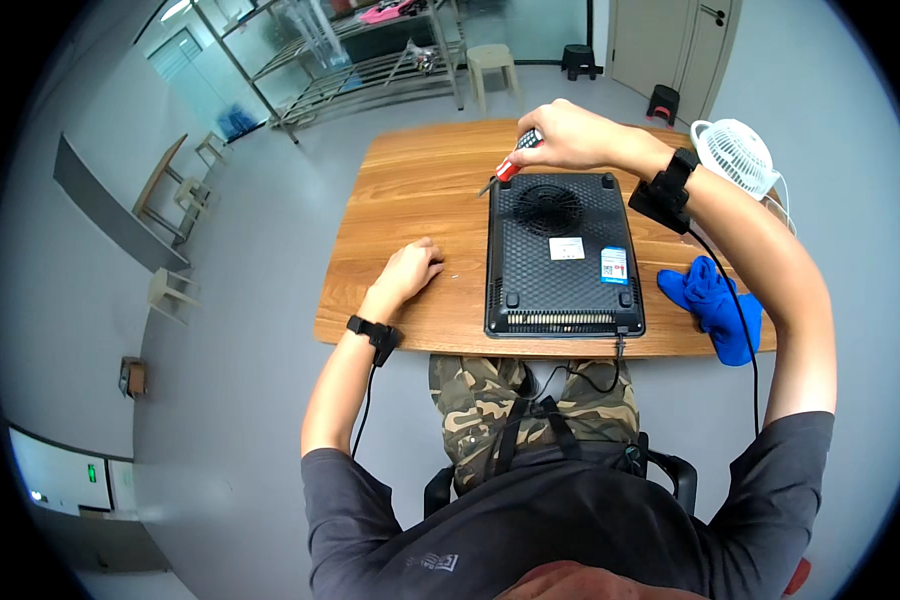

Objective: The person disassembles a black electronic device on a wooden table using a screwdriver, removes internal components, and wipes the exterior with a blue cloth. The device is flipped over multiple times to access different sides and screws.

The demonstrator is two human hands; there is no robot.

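An induction cooker [530, 270] lies upside down on the wooden table [390, 200], its black underside up with a round fan grille, rubber feet and two labels. My right hand [568, 135] is closed around a screwdriver [510, 167] with a red and black handle. Its shaft slants down to the left, with the tip close to the cooker's far left corner; whether it touches cannot be made out. Left of the cooker, my left hand [410, 268] rests loosely on the tabletop, fingers bent and apparently holding nothing. A tiny pale piece [455, 276] lies beside its fingertips.
A crumpled blue cloth [715, 305] sits at the table's near right. Beyond my right forearm is a white fan [738, 155]. The cooker's black cord [620, 345] drops over the near edge toward my lap. Stools and a metal rack [360, 80] stand farther off.
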